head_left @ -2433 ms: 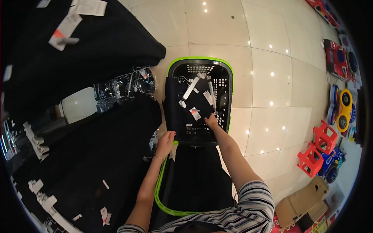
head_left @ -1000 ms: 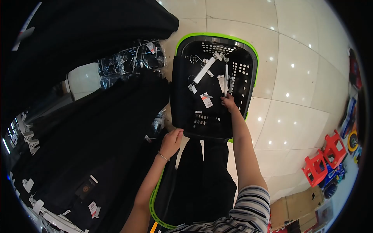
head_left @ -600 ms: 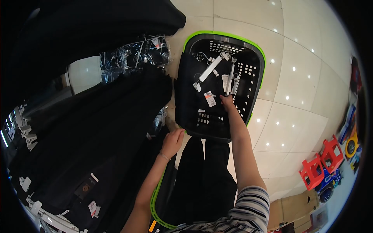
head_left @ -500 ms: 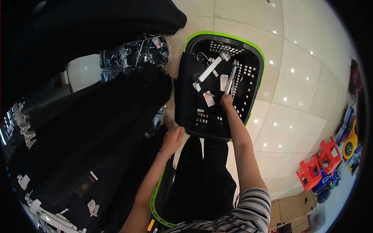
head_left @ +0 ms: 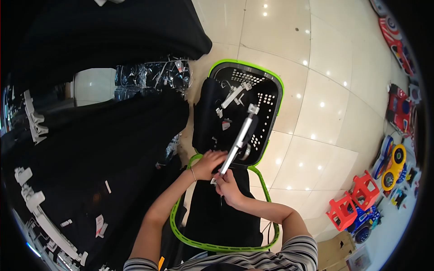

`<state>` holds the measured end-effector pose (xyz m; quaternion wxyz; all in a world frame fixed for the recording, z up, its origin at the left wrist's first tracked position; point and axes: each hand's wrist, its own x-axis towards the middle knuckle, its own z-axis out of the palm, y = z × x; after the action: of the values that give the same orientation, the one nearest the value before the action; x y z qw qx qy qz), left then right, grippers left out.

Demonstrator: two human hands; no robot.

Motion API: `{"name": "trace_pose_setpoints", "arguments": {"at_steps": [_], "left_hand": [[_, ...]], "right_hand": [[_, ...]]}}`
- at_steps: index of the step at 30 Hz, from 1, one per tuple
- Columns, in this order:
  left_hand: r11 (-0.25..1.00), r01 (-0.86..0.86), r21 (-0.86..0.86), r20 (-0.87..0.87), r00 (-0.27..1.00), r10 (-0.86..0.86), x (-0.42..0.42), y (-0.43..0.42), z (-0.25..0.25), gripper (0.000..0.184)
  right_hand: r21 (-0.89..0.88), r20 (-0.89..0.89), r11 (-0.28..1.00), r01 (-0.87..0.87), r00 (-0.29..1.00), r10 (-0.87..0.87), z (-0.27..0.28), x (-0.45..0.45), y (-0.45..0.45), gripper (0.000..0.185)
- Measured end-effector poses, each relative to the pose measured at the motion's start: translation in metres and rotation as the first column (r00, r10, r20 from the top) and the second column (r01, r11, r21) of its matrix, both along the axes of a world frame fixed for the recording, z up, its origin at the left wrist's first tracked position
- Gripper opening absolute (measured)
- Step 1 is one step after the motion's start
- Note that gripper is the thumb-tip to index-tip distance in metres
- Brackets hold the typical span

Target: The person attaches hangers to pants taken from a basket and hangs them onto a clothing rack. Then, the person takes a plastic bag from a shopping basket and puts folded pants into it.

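Observation:
A white clip hanger (head_left: 237, 143) slants above the near end of the black basket (head_left: 276, 97). My right hand (head_left: 227, 186) is closed on its lower end. Close beside it, my left hand (head_left: 210, 163) reaches over the basket's near edge with its fingers stretched out. Inside the basket, a second white hanger (head_left: 233, 99) rests on dark cloth near a red-and-white tag (head_left: 226, 124). Black cloth (head_left: 205, 117) hangs over the basket's left wall. The green handle (head_left: 212, 247) loops in front of my body.
Black garments (head_left: 99, 149) hang at the left, with white hangers (head_left: 49, 223) and plastic-wrapped packs (head_left: 153, 76) among them. Red stools (head_left: 342, 211), a yellow toy (head_left: 394, 168) and a cardboard box (head_left: 337, 250) stand at the right on the tiled floor (head_left: 325, 113).
My right hand has drawn one hanger up from the basket's right side toward my body. My left hand has moved right, to the near edge, and its fingers have spread.

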<state>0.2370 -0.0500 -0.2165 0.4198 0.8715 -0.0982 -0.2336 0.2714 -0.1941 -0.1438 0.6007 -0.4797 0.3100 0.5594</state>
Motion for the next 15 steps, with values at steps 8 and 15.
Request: {"name": "trace_pose_setpoints", "arguments": {"at_steps": [8,15], "left_hand": [[0.759,-0.419,-0.498,-0.351,0.898,0.265,-0.004,-0.024,0.109,0.085],[0.423,-0.777,-0.466,-0.025,0.489,0.872,-0.005,-0.021,0.201,0.031]], "right_hand": [[0.272,0.079,0.961,0.049,0.994,-0.073,0.122,0.055,0.009,0.015],[0.696,0.167,0.689,-0.202,0.979,0.118,0.197,0.089,0.007,0.048]]}}
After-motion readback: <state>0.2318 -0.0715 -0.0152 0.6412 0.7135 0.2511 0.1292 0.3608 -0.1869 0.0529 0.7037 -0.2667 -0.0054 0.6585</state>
